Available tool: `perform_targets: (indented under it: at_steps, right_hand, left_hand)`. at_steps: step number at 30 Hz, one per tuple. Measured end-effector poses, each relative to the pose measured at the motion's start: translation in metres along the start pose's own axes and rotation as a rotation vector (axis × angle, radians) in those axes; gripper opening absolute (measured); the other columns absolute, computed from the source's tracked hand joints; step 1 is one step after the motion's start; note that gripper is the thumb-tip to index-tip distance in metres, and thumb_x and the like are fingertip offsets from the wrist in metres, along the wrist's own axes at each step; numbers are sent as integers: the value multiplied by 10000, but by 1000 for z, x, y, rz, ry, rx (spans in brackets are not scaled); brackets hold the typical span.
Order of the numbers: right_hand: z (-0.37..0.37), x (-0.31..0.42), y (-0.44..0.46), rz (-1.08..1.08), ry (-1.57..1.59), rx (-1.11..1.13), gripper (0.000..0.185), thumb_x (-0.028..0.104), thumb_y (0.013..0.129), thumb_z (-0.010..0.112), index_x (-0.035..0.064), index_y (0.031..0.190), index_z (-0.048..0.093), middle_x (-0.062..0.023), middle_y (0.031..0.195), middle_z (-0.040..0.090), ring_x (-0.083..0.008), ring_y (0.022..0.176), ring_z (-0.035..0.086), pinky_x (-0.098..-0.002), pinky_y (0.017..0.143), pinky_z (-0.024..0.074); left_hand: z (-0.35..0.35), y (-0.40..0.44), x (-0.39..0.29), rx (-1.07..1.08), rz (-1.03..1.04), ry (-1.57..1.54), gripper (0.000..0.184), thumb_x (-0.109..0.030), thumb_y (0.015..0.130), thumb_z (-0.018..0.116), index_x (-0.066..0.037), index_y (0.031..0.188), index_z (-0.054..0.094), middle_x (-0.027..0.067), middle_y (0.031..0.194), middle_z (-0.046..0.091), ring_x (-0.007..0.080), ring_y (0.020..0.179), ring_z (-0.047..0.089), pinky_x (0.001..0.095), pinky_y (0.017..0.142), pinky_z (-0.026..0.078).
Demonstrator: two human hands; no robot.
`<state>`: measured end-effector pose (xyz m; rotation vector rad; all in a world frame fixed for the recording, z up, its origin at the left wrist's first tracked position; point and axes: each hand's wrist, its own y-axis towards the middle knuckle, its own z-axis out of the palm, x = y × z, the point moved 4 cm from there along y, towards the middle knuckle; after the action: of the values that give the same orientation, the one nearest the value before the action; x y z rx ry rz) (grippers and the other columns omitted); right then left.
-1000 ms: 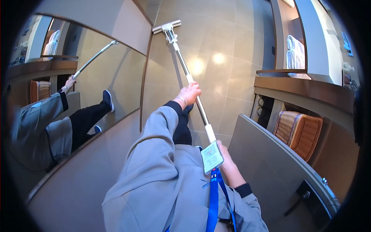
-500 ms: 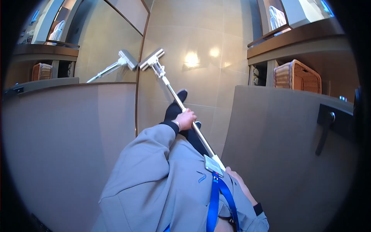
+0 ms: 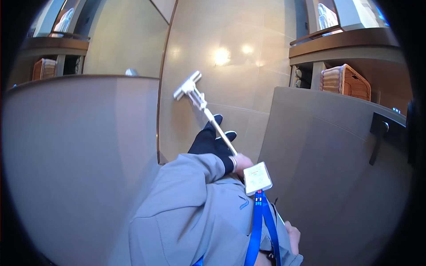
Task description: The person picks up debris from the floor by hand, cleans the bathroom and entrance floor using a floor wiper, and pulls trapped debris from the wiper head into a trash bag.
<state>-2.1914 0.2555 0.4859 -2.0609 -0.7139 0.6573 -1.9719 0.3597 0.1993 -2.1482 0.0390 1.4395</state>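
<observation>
A mop (image 3: pixel 217 126) with a pale pole and a white and grey T-shaped head slants across the tiled floor, its head up and to the left. My left hand (image 3: pixel 243 164) is closed round the middle of the pole, just above my badge. At my right side, my right hand (image 3: pixel 292 235) is closed at the top end of the pole; part of it is hidden by my jacket. A white badge (image 3: pixel 257 178) on a blue lanyard (image 3: pixel 254 239) hangs over the pole and covers a stretch of it.
My dark shoes (image 3: pixel 228 135) stand beside the pole. On the left is a grey panel (image 3: pixel 80 155) with a mirror (image 3: pixel 124 40) beyond it. To the right are a grey door (image 3: pixel 319 177) with a dark handle (image 3: pixel 379 137) and a shelf holding a wicker basket (image 3: pixel 346 82).
The mop head has come back toward me and slightly right, away from the mirror. Both hands have moved down and right in view with the pole.
</observation>
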Motion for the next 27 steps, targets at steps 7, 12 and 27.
perform_targets:
  at_steps: [7, 12, 27]
  right_hand:
    - [24, 96, 88, -208, 426, 205, 166, 181, 776, 565, 73, 844, 458, -257, 776, 592, -442, 755, 583, -491, 643, 443]
    - [16, 112, 67, -311, 351, 179, 174, 156, 750, 578, 50, 841, 474, -249, 786, 597, -437, 771, 587, -484, 662, 453]
    - [46, 119, -16, -68, 478, 148, 194, 130, 678, 627, 33, 799, 510, -210, 734, 605, -412, 741, 598, -479, 678, 476]
  left_hand:
    - [-69, -51, 116, -94, -235, 245, 202, -203, 608, 677, -135, 798, 686, 95, 749, 657, 301, 779, 650, 409, 684, 524]
    - [-44, -66, 108, -196, -243, 206, 204, -195, 591, 672, -147, 790, 674, 75, 758, 656, 298, 800, 642, 416, 680, 516]
    - [-37, -92, 54, 288, -123, 257, 252, -240, 635, 642, -102, 841, 688, 146, 845, 663, 340, 846, 632, 428, 739, 507]
